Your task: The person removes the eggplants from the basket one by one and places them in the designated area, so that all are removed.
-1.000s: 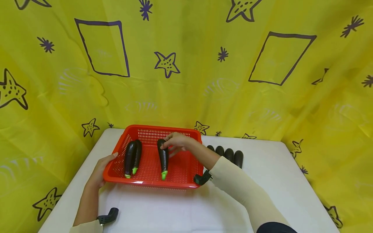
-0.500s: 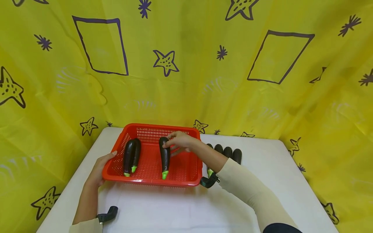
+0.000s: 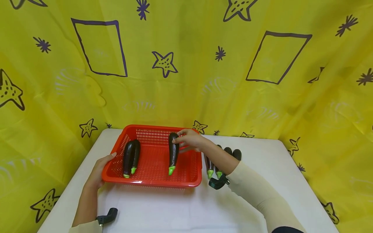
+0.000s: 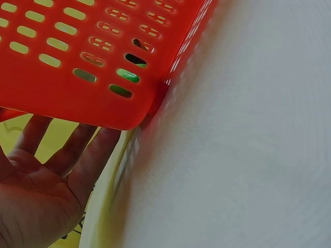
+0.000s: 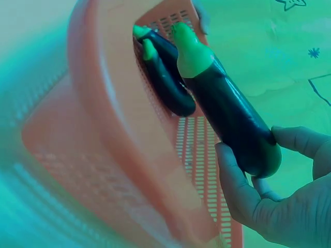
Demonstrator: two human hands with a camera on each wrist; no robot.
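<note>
My right hand [image 3: 192,141] pinches a dark eggplant [image 3: 173,149] with a green stem end between thumb and fingers, near its rounded end. The eggplant hangs over the right part of the red plastic basket [image 3: 151,183], stem end toward me. In the right wrist view the held eggplant [image 5: 227,111] tilts, green end up. My left hand [image 3: 100,166] grips the basket's left rim; in the left wrist view the fingers of the left hand [image 4: 57,175] reach behind the rim, fingertips hidden. Two more eggplants [image 3: 128,158] lie side by side at the basket's left.
Several eggplants [image 3: 209,168] lie in a row on the white table [image 3: 157,210] right of the basket, partly covered by the right forearm. A yellow curtain [image 3: 186,97] with star drawings hangs behind the table and at both sides.
My right hand has moved right with the eggplant, from the basket's middle toward its right side. The forearm now uncovers more of the eggplants on the table. The left hand stays at the rim.
</note>
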